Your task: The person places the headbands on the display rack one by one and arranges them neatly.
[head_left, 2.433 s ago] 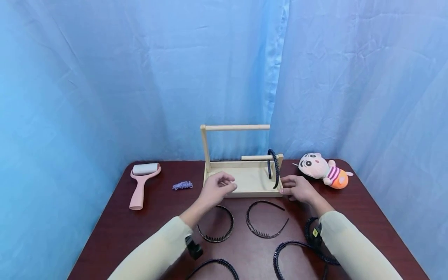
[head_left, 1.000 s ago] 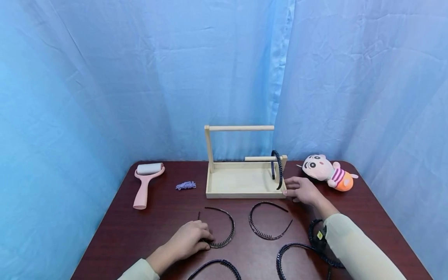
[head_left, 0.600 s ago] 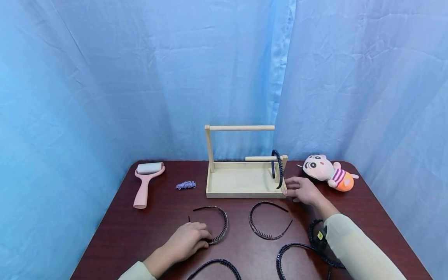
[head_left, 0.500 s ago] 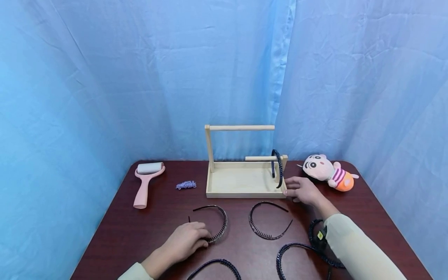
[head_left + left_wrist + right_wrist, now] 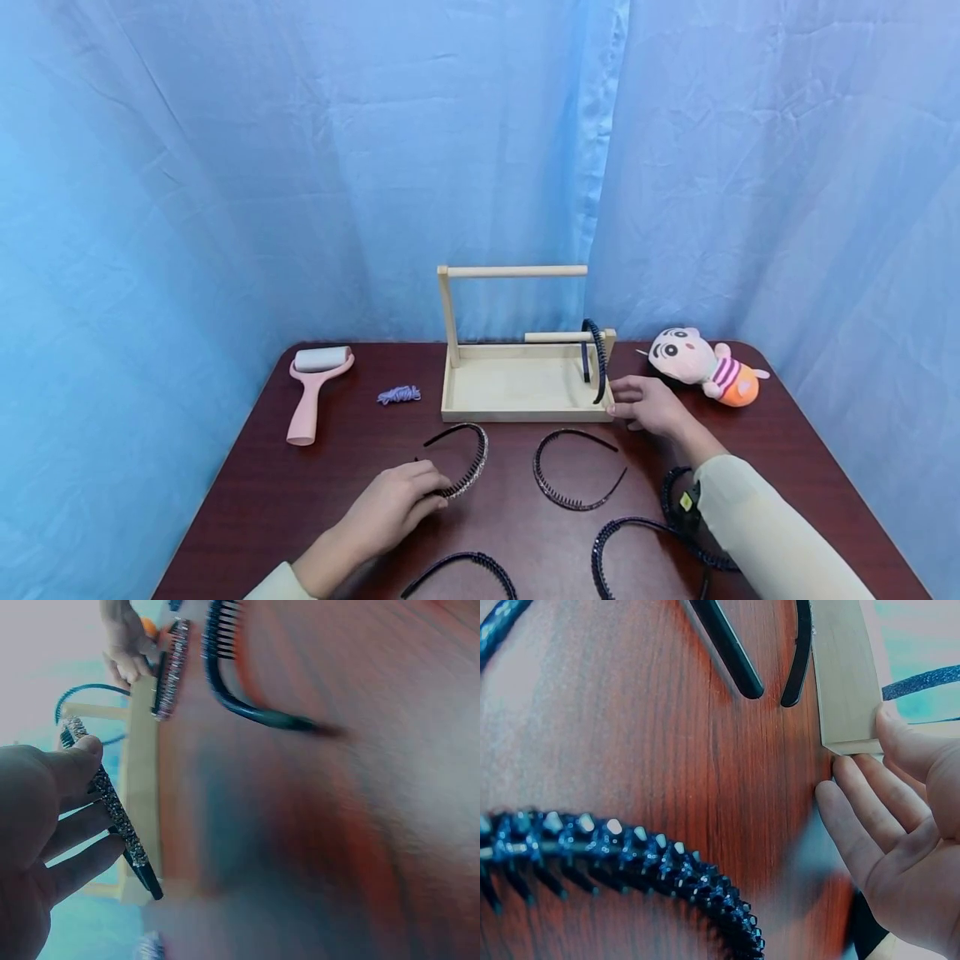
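Note:
My left hand (image 5: 390, 504) pinches a dark toothed headband (image 5: 477, 471) with a glittering outer face. In the left wrist view the thumb presses on this headband (image 5: 112, 806), with fingers behind it. It is tilted and raised over the table. My right hand (image 5: 648, 407) touches the right end of a pale wooden rack (image 5: 517, 417), fingers fairly straight. The right wrist view has the thumb at the upper rim and other fingertips by the end wall. A dark headband (image 5: 602, 367) hangs on the rack's short lower rod, near its post.
Another glittery headband (image 5: 551, 492) lies before the rack. Dark headbands (image 5: 600, 554) sit near the right forearm, and one (image 5: 487, 562) at the front edge. A pink lint roller (image 5: 303, 408) and purple cord bundle (image 5: 399, 395) lie left; a plush doll (image 5: 705, 367) lies right.
My left hand came away from the rack to the near-left headband, took hold of it, slid it slightly left, then tilted and raised it. My right hand stayed at the rack's right end.

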### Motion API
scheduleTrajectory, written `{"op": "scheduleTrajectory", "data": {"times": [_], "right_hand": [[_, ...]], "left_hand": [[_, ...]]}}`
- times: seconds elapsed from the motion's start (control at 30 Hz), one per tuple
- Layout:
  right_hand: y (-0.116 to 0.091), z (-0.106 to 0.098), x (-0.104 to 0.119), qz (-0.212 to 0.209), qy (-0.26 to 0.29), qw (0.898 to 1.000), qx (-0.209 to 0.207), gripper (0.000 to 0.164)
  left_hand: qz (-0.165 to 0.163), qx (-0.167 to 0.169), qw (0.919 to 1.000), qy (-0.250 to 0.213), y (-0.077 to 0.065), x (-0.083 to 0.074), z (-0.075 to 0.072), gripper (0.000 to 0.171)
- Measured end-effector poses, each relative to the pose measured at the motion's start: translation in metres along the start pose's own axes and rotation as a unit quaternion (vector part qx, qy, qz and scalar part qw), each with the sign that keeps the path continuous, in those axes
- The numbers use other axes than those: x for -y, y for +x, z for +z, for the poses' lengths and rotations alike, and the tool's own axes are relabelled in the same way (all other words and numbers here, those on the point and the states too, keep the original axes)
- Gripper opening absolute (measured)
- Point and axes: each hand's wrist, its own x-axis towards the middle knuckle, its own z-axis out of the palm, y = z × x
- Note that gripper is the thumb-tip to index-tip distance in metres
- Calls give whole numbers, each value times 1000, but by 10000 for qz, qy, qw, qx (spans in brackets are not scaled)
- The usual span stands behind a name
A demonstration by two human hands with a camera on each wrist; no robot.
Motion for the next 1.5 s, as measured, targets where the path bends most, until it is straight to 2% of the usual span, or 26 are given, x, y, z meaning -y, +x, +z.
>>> {"op": "scheduleTrajectory", "data": {"times": [0.13,0.33,0.63,0.77,0.93,1.1,1.2,1.27,1.5], "right_hand": [[1,0,0,-21,15,10000,8,53],[3,0,0,-43,108,9999,26,55],[2,-1,1,-4,75,10000,22,57],[1,-1,1,-35,88,9999,53,57],[-1,-1,1,-51,96,9999,62,57],[0,-1,1,4,98,9999,57,57],[-1,-1,1,-39,102,9999,87,58],[-1,-1,1,-28,162,9999,55,57],[-1,-1,1,-81,150,9998,51,57]], "left_hand": [[-153,-181,9987,-443,10,-4,-9,13],[-431,-681,9926,-908,30,-4,-16,13],[-1409,-1023,9693,-1737,76,-8,-21,18],[-1655,-1229,9576,-2015,100,-7,-18,21],[-1750,-1453,9467,-2280,130,-1,-9,24],[-1847,-1404,9390,-2539,158,3,3,25],[-1943,-1256,9298,-2861,173,3,10,27],[-2016,-1170,9207,-3131,184,1,16,27],[-2396,-1102,8806,-3937,215,-11,38,25]]}}
